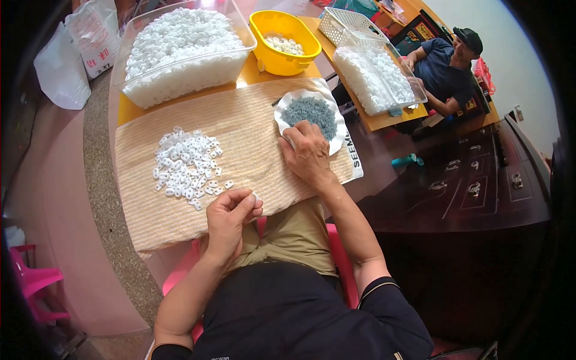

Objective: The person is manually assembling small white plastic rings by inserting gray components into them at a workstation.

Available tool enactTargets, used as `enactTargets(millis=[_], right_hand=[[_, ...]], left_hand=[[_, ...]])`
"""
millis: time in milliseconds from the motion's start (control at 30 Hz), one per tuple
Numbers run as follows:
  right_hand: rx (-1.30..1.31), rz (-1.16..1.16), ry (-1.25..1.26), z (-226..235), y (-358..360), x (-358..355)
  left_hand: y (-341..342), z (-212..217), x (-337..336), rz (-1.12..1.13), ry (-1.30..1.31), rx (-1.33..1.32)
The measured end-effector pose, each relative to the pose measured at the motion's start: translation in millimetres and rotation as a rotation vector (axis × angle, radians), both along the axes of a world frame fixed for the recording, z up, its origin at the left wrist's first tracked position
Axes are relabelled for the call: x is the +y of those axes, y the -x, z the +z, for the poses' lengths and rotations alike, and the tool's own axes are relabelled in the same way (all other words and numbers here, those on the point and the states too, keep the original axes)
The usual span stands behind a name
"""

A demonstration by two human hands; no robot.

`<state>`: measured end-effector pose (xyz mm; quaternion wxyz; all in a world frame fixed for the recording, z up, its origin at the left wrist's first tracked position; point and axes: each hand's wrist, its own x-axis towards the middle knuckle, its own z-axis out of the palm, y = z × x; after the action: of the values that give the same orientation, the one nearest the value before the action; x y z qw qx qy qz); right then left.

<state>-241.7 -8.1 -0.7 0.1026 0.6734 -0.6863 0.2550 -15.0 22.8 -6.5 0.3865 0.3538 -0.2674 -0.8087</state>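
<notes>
My left hand [231,216] is at the table's near edge, its thumb and forefinger closed on a small white plastic piece [255,197]. Just beyond it, a loose heap of white plastic pieces with holes [186,161] lies on a striped beige towel [252,120]. My right hand [307,153] reaches over the near rim of a white scalloped plate [339,129]. Its fingers are bent down at a pile of tiny grey-blue parts [312,114]. The fingertips are partly hidden, and anything between them cannot be made out.
Beyond the towel stand a clear bin [180,89] heaped with white pieces and a yellow basin [270,63] with some inside. At another table on the right, a person in a dark cap [468,39] sits by a divided clear tub [379,99]. A dark cabinet [456,192] stands at right.
</notes>
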Motion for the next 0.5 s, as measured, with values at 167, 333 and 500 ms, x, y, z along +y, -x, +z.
enactTargets(millis=[167, 333, 500], right_hand=[[0.03, 0.007, 0.088, -7.1, -1.6, -3.4], [0.051, 0.018, 0.113, -7.9, -3.9, -3.9], [0.057, 0.034, 0.142, -7.3, -3.3, -0.7]], left_hand=[[-0.9, 0.3, 0.2, -0.014, -0.008, -0.016], [-1.8, 0.7, 0.3, -0.016, -0.022, -0.015], [-0.9, -1.6, -0.2, -0.02, -0.031, -0.012]])
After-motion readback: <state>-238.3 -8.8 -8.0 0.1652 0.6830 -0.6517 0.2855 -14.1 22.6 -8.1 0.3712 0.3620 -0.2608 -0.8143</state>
